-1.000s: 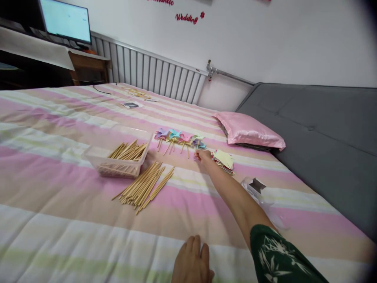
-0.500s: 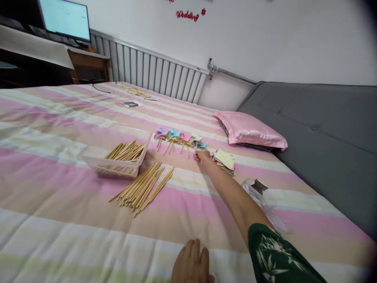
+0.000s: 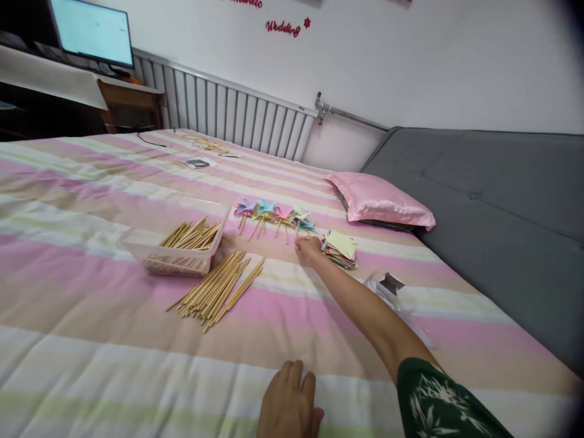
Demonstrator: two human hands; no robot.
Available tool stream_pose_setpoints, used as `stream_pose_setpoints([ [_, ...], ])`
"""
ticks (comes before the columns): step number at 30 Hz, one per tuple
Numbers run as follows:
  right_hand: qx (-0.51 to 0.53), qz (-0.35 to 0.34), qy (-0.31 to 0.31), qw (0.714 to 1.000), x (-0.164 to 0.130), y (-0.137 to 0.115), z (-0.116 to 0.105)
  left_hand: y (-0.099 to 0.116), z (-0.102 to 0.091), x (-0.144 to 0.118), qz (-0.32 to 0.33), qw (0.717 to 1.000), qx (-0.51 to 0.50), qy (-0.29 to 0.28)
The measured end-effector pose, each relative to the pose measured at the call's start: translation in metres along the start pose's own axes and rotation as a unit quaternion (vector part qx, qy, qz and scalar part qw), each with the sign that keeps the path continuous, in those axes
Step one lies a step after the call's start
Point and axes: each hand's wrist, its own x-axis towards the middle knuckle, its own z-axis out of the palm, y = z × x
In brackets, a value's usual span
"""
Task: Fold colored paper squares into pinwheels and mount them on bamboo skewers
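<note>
My right hand [image 3: 308,249] reaches far across the striped bedspread [image 3: 91,340], its fingers closed on the stick of the rightmost paper pinwheel [image 3: 303,220]. That pinwheel ends a row of paper pinwheels [image 3: 267,212] lying flat. A stack of coloured paper squares [image 3: 339,249] sits just right of this hand. My left hand [image 3: 287,406] rests palm down on the bedspread near me, holding nothing. Loose wooden sticks [image 3: 218,288] lie in a pile left of my right arm.
A clear plastic box [image 3: 182,243] holds more sticks. A pink pillow [image 3: 381,205] lies beside the grey sofa cushions [image 3: 502,207]. A small clear packet [image 3: 387,286] is right of my arm. A radiator [image 3: 228,115], desk and monitor [image 3: 89,30] stand beyond the bed.
The view has shifted slightly, so everything sits a little further left. My right hand stays at the last pinwheel. My left hand has barely moved.
</note>
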Motion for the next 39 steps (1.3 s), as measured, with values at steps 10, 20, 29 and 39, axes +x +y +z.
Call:
stream_pose_setpoints([
  [10,-0.214,-0.097,0.056,0.97,-0.002,-0.014,-0.091,0.011,-0.011,-0.008,-0.002,0.999,0.008,0.05],
  [20,-0.351,-0.085,0.072,0.93,0.007,0.023,-0.141,0.005,-0.008,-0.005,0.013,0.998,-0.001,0.057],
  [29,-0.385,-0.096,0.043,0.917,0.025,0.04,-0.145,0.006,-0.01,-0.004,0.011,0.998,-0.006,0.059],
  [39,-0.408,-0.11,0.019,0.906,0.032,0.043,-0.155,0.006,-0.01,-0.003,0.013,0.998,-0.003,0.06],
])
